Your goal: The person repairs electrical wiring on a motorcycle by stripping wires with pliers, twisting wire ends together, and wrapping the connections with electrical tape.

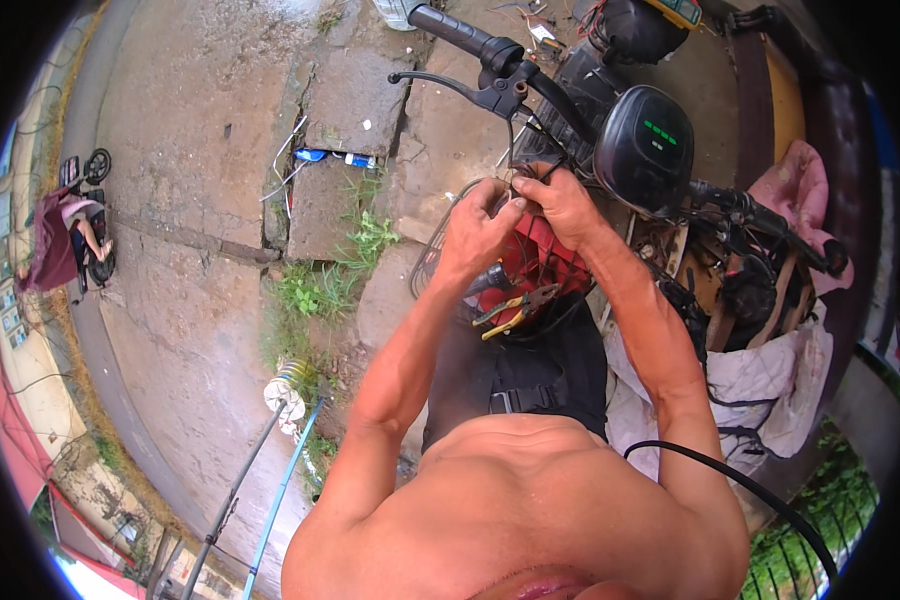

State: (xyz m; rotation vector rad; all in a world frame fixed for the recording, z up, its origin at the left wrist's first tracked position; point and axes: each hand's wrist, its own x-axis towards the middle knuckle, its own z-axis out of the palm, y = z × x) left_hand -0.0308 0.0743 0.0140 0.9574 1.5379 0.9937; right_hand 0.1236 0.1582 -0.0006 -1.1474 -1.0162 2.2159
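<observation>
My left hand [478, 225] and my right hand [565, 208] meet just below the handlebar [555, 98] of an electric scooter. Fingers and thumbs are pinched on thin dark wires [515, 180] between them; their ends are too small to make out. A black brake lever [440, 86] and its cable sit above the hands. Right of them is the round black display [645, 150], with green lit marks. Beneath my wrists is a red object [545, 255], partly hidden by my arms. Pliers [510, 312] with yellow handles lie at my lap, beside the red object.
Tools and loose wires lie by a black bag [635, 35] beyond the handlebar. A pink cloth [795, 190] and a pale quilted cover [770, 370] are at the right. Weeds [320, 285] grow between broken slabs at left. A person rides a two-wheeler [85, 225] at far left.
</observation>
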